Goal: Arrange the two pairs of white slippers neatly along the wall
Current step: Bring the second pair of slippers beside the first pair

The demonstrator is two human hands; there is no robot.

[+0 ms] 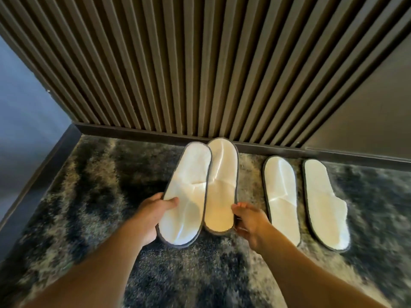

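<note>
Two pairs of white slippers with grey edging are on the patterned carpet near the slatted wall. My left hand (151,216) grips the left slipper (189,192) at its heel, its edge overlapping the second slipper (222,185). That second slipper is held at its heel side by my right hand (249,223). Their toes point at the wall, the second one touching the baseboard. To the right, the other pair lies flat side by side with a gap: one slipper (281,196) and the far-right slipper (324,203), toes toward the wall.
A dark baseboard (138,130) runs under the brown slatted wall (200,63). A smooth dark panel (367,107) stands at the right. A blue-grey wall (26,121) closes the left side. Shaggy grey and beige carpet (100,185) covers the floor.
</note>
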